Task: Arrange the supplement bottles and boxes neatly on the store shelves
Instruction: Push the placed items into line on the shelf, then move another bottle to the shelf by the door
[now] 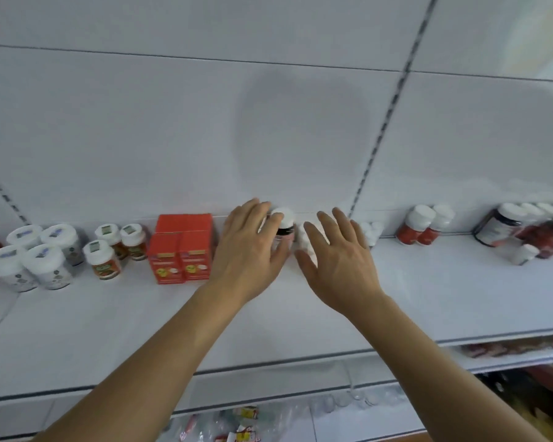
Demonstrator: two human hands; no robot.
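We reach to the back of the white shelf (pixel 428 282): our left hand (pixel 249 250) has its grip curled round a white-capped dark bottle (pixel 284 225) beside the red boxes (pixel 181 250), while our right hand (pixel 336 260), fingers spread, rests against a white bottle (pixel 304 240)

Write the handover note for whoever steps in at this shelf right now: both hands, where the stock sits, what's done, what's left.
Left hand: fingers around the white-capped dark bottle at the back of the shelf; the grip looks loose.
Right hand: open, fingers spread over the white bottles beside it.
Done: white jars, orange-label bottles and red boxes grouped at left; red bottles in a pair at right.
Left: line up the centre bottles. The far-right cluster looks untidy, with a small white bottle out front. Blur hides the labels.
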